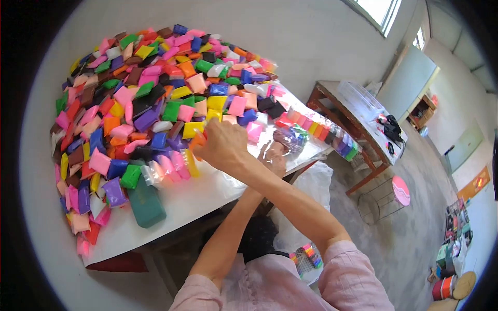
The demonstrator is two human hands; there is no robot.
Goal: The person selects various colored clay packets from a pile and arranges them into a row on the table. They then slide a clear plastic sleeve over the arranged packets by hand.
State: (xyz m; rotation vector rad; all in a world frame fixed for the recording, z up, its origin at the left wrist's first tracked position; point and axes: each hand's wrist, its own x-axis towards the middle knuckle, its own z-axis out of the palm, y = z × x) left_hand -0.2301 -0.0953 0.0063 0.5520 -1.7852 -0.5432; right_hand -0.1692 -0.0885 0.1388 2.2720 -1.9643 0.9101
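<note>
My forearms cross over the white table. My right hand is closed on an orange packet, beside the large pile of colourful packets. Just in front of it lies a short row of white, pink and yellow packets. Near the table's right edge, my left hand is closed on a shiny clear plastic bag with coloured packets in it; glare hides part of its fingers. A long row of packets in clear wrap reaches past the table edge.
A dark green case lies at the table's front. To the right stand a wooden side table with a clear plastic container and black items, and a stool with a pink top. A translucent plastic bag hangs below the table edge.
</note>
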